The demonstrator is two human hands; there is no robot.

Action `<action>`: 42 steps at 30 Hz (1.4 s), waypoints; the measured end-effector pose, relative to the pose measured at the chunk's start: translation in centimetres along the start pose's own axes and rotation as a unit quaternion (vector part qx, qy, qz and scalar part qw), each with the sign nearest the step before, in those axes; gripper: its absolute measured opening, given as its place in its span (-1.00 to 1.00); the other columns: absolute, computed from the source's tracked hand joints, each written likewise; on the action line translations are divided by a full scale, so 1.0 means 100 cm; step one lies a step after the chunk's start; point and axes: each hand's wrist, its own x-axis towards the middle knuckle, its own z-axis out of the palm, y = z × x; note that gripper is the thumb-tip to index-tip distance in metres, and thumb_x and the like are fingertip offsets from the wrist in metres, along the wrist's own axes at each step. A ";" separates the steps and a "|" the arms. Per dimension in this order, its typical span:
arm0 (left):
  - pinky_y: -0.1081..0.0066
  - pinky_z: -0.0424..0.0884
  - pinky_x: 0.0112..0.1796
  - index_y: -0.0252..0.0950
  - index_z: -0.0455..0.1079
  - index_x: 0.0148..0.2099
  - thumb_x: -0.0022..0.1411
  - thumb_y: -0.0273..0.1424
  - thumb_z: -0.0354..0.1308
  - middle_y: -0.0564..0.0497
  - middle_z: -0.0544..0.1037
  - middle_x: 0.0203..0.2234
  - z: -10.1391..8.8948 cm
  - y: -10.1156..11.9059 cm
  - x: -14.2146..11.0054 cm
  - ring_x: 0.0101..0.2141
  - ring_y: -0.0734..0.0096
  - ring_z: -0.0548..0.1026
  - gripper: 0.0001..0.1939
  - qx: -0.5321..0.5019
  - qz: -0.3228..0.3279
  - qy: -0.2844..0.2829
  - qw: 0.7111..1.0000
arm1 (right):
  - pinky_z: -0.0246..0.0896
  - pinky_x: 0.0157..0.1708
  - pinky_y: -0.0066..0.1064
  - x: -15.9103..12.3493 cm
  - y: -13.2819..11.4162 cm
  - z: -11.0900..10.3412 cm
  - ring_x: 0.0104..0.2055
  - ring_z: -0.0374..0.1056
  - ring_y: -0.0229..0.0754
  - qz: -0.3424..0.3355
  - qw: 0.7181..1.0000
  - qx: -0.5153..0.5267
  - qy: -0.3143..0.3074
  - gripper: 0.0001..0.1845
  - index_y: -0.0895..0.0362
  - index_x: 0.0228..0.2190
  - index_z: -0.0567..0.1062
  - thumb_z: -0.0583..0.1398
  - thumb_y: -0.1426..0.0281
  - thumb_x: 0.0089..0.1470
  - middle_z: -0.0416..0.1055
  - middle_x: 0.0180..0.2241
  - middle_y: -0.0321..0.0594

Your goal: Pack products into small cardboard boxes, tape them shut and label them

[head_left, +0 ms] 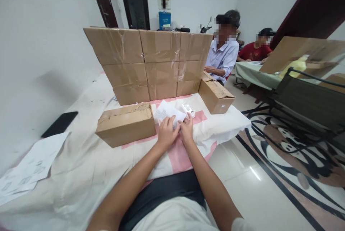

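A person's left hand [166,132] spreads over a printed sheet [167,110] on the cloth [181,156], apparently to steady it; the right hand [187,129] bunches at its near corner, grip unclear, a white device [188,109] close by.

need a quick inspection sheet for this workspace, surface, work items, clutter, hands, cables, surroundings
surface: wrinkled white-and-pink cloth
work items: printed paper at the fingers; small white object just beyond, kind unclear
clutter: left carton, right carton, stacked box wall behind; loose sheets and dark flat object far left
hands: left hand on the paper, right hand at its near edge; grip unclear
cables: nothing seen
surroundings: two other people, panda-patterned rug at right
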 end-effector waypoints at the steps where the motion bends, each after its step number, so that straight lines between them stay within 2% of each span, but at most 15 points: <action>1: 0.07 0.39 0.02 -0.31 0.31 0.23 0.40 -0.14 0.03 -0.30 0.48 -0.04 0.006 0.001 0.000 0.01 -0.03 0.46 -0.52 0.005 -0.029 0.017 0.999 | 0.44 -0.03 -0.19 0.000 0.002 -0.001 -0.10 0.49 -0.11 0.014 1.000 0.014 -0.008 -0.34 0.06 0.11 0.22 0.22 0.39 -0.06 0.50 -0.10 -0.14; 3: 0.02 0.38 0.03 -0.33 0.29 0.23 0.34 -0.09 0.12 -0.33 0.44 -0.02 0.012 -0.003 -0.003 0.03 -0.11 0.43 -0.45 0.013 -0.069 0.033 0.997 | 0.45 -0.07 -0.24 -0.001 0.004 -0.002 -0.12 0.48 -0.11 0.020 0.999 0.026 -0.011 -0.52 0.07 -0.06 0.31 0.21 0.39 -0.09 0.51 -0.14 -0.16; 5: 0.03 0.37 0.04 -0.31 0.31 0.20 0.29 -0.09 0.18 -0.31 0.43 -0.01 0.013 -0.008 -0.007 0.03 -0.12 0.43 -0.44 0.017 -0.082 0.029 0.996 | 0.44 -0.10 -0.27 -0.001 0.004 -0.002 -0.13 0.47 -0.13 0.016 0.999 0.033 -0.011 -0.59 0.06 -0.14 0.33 0.18 0.41 -0.12 0.50 -0.16 -0.20; 10: 0.11 0.35 0.06 -0.26 0.37 0.14 0.32 -0.12 0.16 -0.25 0.47 0.00 0.009 -0.015 -0.013 0.06 -0.06 0.43 -0.54 0.012 -0.083 0.012 0.996 | 0.44 -0.17 -0.32 -0.006 -0.003 -0.002 -0.19 0.46 -0.16 0.040 0.996 0.057 -0.049 -0.52 0.05 -0.10 0.35 0.16 0.41 -0.16 0.49 -0.21 -0.25; 14: 0.16 0.38 0.02 -0.23 0.44 0.07 0.37 -0.18 0.09 -0.18 0.54 -0.05 0.007 -0.014 -0.012 -0.03 0.04 0.50 -0.66 -0.009 -0.079 -0.005 0.997 | 0.44 -0.22 -0.35 -0.011 -0.006 -0.001 -0.25 0.47 -0.17 0.071 0.990 0.059 -0.110 -0.47 0.04 -0.06 0.36 0.26 0.39 -0.15 0.50 -0.25 -0.29; 17: 0.20 0.38 0.02 -0.20 0.47 0.06 0.38 -0.25 0.08 -0.15 0.56 -0.05 0.005 -0.014 -0.012 -0.04 0.10 0.52 -0.71 -0.040 -0.080 -0.015 0.996 | 0.44 -0.22 -0.34 -0.012 -0.007 0.000 -0.26 0.48 -0.15 0.078 0.987 0.055 -0.128 -0.46 0.03 -0.06 0.35 0.30 0.37 -0.15 0.51 -0.25 -0.29; 22: 0.24 0.41 0.03 -0.20 0.52 0.03 0.40 -0.22 0.08 -0.10 0.61 -0.07 0.006 -0.022 -0.011 -0.05 0.17 0.55 -0.70 -0.118 -0.073 -0.029 0.990 | 0.39 -0.30 -0.42 -0.009 -0.008 0.002 -0.31 0.44 -0.21 0.097 0.985 0.107 -0.096 -0.43 0.05 -0.10 0.38 0.34 0.42 -0.24 0.48 -0.32 -0.33; 26: 0.26 0.48 -0.03 -0.22 0.57 -0.04 0.38 -0.17 0.11 -0.08 0.64 -0.12 0.009 -0.029 -0.009 -0.11 0.21 0.59 -0.69 -0.177 -0.056 -0.023 0.982 | 0.39 -0.27 -0.44 -0.010 -0.009 0.003 -0.25 0.44 -0.20 0.101 0.983 0.142 -0.054 -0.47 0.05 -0.14 0.42 0.33 0.44 -0.26 0.49 -0.28 -0.31; 30: 0.26 0.53 -0.11 -0.24 0.59 -0.07 0.36 -0.13 0.11 -0.09 0.65 -0.17 0.012 -0.034 -0.005 -0.19 0.22 0.62 -0.64 -0.215 -0.039 -0.009 0.976 | 0.39 -0.25 -0.47 -0.009 -0.007 0.004 -0.23 0.44 -0.21 0.093 0.978 0.176 -0.064 -0.51 0.05 -0.17 0.47 0.30 0.50 -0.25 0.50 -0.26 -0.31; 38: 0.17 0.53 -0.04 -0.19 0.62 -0.08 0.33 -0.09 0.11 -0.09 0.66 -0.15 0.014 -0.037 -0.006 -0.15 0.17 0.62 -0.62 -0.253 -0.027 -0.018 0.967 | 0.41 -0.23 -0.44 -0.008 -0.004 0.004 -0.20 0.46 -0.17 0.078 0.976 0.202 -0.023 -0.44 0.04 -0.15 0.50 0.23 0.54 -0.31 0.53 -0.22 -0.30; 42: 0.23 0.55 -0.09 -0.20 0.61 -0.08 0.33 -0.09 0.10 -0.09 0.65 -0.16 0.015 -0.038 -0.005 -0.15 0.19 0.62 -0.62 -0.258 -0.028 -0.020 0.965 | 0.40 -0.25 -0.44 -0.008 -0.003 0.004 -0.21 0.46 -0.17 0.067 0.976 0.203 -0.031 -0.48 0.03 -0.19 0.51 0.19 0.54 -0.31 0.54 -0.24 -0.30</action>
